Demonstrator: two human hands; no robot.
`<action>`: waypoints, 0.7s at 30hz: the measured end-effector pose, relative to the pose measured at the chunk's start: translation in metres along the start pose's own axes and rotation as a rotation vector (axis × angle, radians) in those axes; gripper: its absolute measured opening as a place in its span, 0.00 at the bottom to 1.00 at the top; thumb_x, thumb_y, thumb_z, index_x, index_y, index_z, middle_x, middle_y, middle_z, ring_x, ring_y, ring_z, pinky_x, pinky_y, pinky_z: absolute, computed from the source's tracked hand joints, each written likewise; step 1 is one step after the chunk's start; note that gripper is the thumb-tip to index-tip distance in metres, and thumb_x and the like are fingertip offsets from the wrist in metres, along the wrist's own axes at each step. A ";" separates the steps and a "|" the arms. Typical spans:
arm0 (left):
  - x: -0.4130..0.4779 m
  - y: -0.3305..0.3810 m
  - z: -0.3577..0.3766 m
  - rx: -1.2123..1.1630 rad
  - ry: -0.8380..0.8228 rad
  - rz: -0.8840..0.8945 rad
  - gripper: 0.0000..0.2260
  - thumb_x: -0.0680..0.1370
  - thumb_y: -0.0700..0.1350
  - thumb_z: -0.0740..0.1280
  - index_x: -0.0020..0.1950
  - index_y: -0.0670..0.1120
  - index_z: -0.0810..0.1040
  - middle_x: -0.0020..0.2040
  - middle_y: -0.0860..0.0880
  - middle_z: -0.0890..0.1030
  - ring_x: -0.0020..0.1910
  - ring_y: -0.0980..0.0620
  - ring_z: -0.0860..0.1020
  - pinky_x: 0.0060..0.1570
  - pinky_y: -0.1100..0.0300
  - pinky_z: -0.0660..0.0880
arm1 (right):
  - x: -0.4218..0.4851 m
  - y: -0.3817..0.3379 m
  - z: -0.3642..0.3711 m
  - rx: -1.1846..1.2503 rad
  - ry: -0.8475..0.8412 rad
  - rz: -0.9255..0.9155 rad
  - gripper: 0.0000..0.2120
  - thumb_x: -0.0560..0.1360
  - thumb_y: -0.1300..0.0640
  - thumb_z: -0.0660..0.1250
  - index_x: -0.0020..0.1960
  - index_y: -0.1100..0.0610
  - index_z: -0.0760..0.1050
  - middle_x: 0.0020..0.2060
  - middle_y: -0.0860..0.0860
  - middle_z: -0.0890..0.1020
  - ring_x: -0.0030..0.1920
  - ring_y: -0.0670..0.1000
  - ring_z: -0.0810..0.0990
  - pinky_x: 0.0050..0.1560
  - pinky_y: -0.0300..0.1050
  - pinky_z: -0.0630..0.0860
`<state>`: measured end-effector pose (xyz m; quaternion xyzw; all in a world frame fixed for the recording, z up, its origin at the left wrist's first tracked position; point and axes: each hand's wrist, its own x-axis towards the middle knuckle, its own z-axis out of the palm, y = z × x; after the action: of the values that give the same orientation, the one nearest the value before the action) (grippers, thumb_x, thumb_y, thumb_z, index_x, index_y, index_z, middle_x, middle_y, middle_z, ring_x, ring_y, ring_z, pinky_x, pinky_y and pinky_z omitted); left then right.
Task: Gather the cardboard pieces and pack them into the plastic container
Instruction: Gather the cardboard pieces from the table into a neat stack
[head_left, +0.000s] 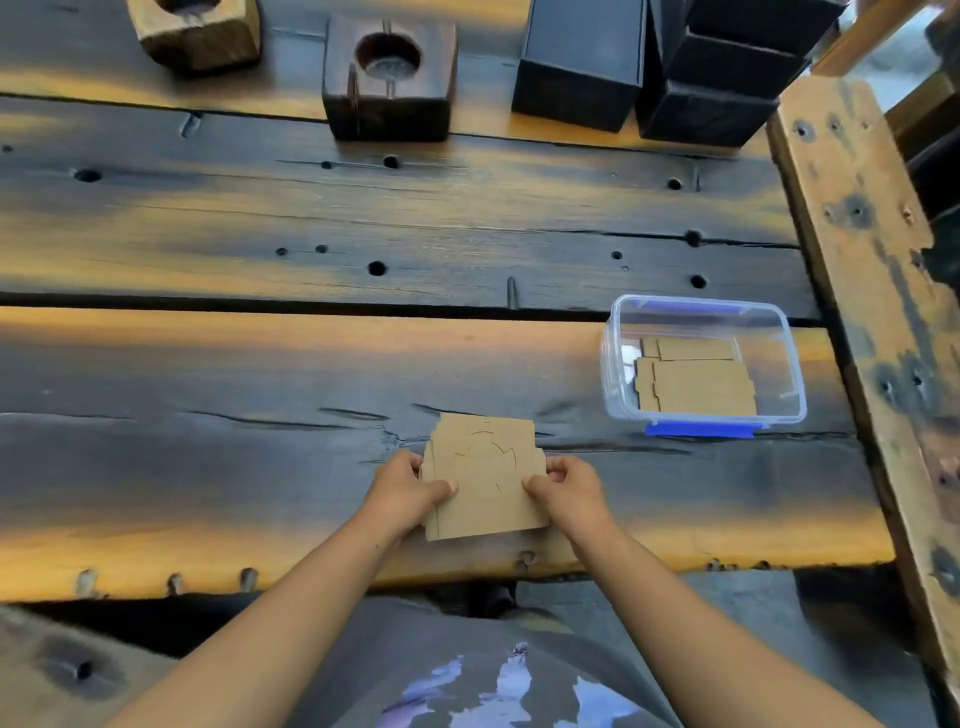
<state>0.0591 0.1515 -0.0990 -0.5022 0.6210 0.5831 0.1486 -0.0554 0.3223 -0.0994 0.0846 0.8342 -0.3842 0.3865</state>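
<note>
A stack of flat brown cardboard pieces (485, 475) with cut lines on the top sheet is held just above the table near its front edge. My left hand (405, 491) grips the stack's left side and my right hand (569, 491) grips its right side, thumbs on top. To the right, a clear plastic container (618, 358) with blue clips stands open on the table. Inside it lie more flat cardboard pieces (698, 382). The container is apart from both hands.
The table is made of dark, scorched wooden planks (311, 218) with holes and gaps. Two wooden blocks with round hollows (389, 78) and several black boxes (660, 67) stand at the far edge. A wooden beam (872, 291) runs along the right side.
</note>
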 end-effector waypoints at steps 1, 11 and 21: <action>0.000 0.002 -0.004 0.011 -0.014 0.011 0.12 0.71 0.43 0.75 0.47 0.49 0.72 0.52 0.45 0.82 0.52 0.44 0.82 0.53 0.47 0.80 | -0.005 -0.003 0.003 0.017 0.036 -0.002 0.06 0.72 0.63 0.70 0.41 0.53 0.78 0.36 0.45 0.82 0.35 0.41 0.80 0.31 0.32 0.72; -0.002 0.025 -0.033 0.004 -0.099 0.105 0.13 0.72 0.43 0.73 0.51 0.47 0.71 0.51 0.47 0.81 0.50 0.49 0.80 0.50 0.50 0.79 | -0.019 -0.032 0.010 0.112 0.111 -0.011 0.12 0.71 0.61 0.70 0.54 0.60 0.78 0.49 0.53 0.84 0.50 0.52 0.82 0.50 0.47 0.77; -0.025 0.085 0.013 -0.003 -0.107 0.203 0.12 0.75 0.40 0.71 0.56 0.44 0.72 0.50 0.47 0.81 0.48 0.49 0.81 0.43 0.55 0.76 | -0.013 -0.049 -0.086 0.218 -0.005 -0.138 0.13 0.74 0.63 0.70 0.59 0.60 0.77 0.50 0.54 0.84 0.45 0.47 0.82 0.41 0.38 0.75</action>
<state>-0.0027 0.1580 -0.0344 -0.4050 0.6590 0.6221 0.1212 -0.1180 0.3507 -0.0274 0.0674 0.7903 -0.4985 0.3497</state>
